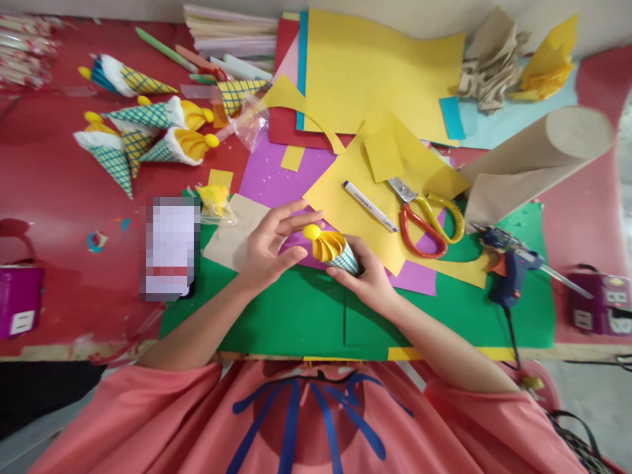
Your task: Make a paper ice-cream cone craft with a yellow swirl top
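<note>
My right hand [363, 273] is wrapped round the checked body of a paper ice cream cone [333, 250]. The cone lies tilted, with pleated yellow paper and a yellow pompom at its top pointing left. Just left of the pompom, my left hand [277, 243] is held with its fingers spread and nothing in them. Under both hands lie a green sheet [286, 316] and purple paper. Beyond the cone, a white marker pen [370, 206] and scissors [424, 224] with red and yellow handles rest on yellow paper [330, 187]. The cone's tip is hidden by my right hand.
Several finished paper cones [116, 155] lie at the left back. A glue gun [513, 266] and a roll of brown paper [533, 164] are on the right. Yellow card [380, 72] is stacked behind. A blurred phone [170, 243] lies left, near a yellow bundle [216, 197] in plastic.
</note>
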Demonstrator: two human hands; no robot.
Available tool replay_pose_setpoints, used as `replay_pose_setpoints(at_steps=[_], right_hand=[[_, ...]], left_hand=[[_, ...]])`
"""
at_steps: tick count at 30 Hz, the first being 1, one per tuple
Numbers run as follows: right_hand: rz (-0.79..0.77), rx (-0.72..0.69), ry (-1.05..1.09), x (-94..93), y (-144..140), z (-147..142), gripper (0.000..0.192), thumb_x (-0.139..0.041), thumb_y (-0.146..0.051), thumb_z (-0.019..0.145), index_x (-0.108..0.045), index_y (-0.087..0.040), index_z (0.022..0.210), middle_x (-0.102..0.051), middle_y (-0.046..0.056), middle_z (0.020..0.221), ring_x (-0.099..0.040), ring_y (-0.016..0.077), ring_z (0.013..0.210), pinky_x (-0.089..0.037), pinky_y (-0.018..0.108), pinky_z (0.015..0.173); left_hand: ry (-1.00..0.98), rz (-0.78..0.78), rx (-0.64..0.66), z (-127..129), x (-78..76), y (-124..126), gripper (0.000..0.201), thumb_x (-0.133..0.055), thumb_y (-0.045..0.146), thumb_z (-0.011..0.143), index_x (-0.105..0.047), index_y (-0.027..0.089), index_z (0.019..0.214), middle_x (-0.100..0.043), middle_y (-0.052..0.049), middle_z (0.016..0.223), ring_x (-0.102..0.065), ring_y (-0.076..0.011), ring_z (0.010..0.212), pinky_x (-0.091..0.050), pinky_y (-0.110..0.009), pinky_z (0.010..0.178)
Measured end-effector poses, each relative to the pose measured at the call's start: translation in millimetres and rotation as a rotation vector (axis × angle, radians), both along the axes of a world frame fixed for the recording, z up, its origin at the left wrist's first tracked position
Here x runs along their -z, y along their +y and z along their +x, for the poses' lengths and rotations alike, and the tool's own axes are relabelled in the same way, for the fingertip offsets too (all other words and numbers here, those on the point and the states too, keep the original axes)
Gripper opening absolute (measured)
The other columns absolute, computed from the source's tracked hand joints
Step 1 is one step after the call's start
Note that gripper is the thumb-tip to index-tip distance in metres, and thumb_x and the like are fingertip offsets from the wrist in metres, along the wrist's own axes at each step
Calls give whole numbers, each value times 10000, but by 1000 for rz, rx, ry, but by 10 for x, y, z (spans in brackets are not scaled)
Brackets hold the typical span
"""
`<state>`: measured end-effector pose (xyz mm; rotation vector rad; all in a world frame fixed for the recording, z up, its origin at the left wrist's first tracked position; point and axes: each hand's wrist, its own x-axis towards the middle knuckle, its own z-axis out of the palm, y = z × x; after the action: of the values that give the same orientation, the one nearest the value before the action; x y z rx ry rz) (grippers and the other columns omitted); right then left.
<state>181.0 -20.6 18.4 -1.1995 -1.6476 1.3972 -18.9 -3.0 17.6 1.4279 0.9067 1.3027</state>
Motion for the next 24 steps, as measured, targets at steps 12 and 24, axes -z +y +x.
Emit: replay_pose_setpoints(at_steps=[12,24], right_hand=[[41,-40,-10,34,-6,58,480,-504,-542,907,-516,-216,1261,-652,107,1197,-635,264,1082,-522,442,937],[104,46,-19,70,-20,30,470,-630,-494,850,-514,-213,1208,-651,96,1109,-636,223,989,-523,365,854]], left_hand=[[23,-121,1,11,-24,26,476,-706,490,781,-647,246,1186,-724,-90,1137,-701,-240,1048,-609,-353,882],[71,-47,-86,10,23,8,541,-642,595,785,-626,274,1220,-715,-78,1152,-696,-213,1049,-578,-325,916]])
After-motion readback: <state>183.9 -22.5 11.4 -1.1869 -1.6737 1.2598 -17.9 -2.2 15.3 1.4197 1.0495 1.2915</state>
